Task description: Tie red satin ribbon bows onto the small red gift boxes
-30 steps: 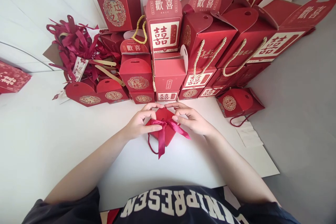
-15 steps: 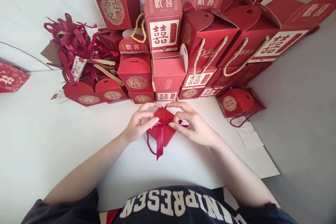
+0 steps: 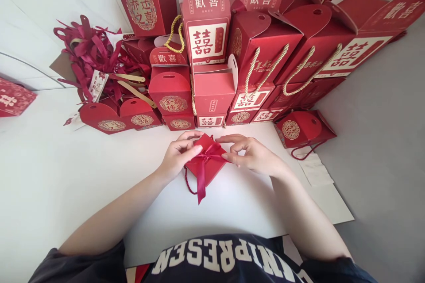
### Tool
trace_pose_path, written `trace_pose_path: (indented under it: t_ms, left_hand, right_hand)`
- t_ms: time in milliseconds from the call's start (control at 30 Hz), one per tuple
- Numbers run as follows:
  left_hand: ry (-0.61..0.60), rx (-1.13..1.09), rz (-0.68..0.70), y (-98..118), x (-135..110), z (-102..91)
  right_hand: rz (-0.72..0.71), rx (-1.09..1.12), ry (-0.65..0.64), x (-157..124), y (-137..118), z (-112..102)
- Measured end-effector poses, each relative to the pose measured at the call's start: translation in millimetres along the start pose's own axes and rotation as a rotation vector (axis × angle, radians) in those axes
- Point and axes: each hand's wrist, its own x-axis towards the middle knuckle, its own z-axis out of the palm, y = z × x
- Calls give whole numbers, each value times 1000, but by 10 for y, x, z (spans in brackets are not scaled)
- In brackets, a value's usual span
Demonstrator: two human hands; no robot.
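A small red gift box [image 3: 215, 169] sits on the table in front of me, turned cornerwise. Around it goes a dark pink ribbon [image 3: 201, 181], tied in a bow on top, with one tail hanging down the near side. My left hand [image 3: 179, 152] holds the bow's left loop under its thumb, its fingers curled along the box's far left side. On the other side my right hand [image 3: 252, 152] pinches the ribbon's right part between thumb and finger. A dark red cord handle [image 3: 188, 182] droops from the box's left corner.
Stacked red gift boxes [image 3: 212, 86] line the back of the table. A heap of ribbons [image 3: 96, 53] lies at the back left. One corded box [image 3: 300, 130] stands at the right near white tissues [image 3: 315, 170]. A grey wall [image 3: 392, 141] borders the right side.
My right hand has moved slightly right, drawing the ribbon outward. The bow looks wider and flatter on the box top. My left thumb has settled onto the left loop.
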Motion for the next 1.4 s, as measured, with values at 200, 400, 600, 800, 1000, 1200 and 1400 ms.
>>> trace_pose_path:
  t_ms: [200, 400, 600, 800, 1000, 1200, 1400]
  left_hand:
    - [-189, 286, 113, 183, -8, -63]
    - [-206, 382, 150, 225, -5, -68]
    - [-174, 413, 181, 247, -16, -64]
    - [-160, 438, 147, 247, -30, -84]
    - [-218, 367, 69, 208, -31, -95]
    - [-245, 127, 62, 64, 4, -87]
    - [-198, -230, 15, -144, 7, -28]
  right_hand:
    - [104, 26, 59, -11, 8, -144]
    - [-47, 104, 55, 155, -48, 107]
    - [-115, 141, -43, 154, -88, 105]
    - [-131, 143, -80, 118, 16, 46]
    - [-167, 172, -111, 118, 116, 39]
    - [-177, 260, -129, 140, 225, 56]
    - [-200, 295, -155, 160, 301, 58]
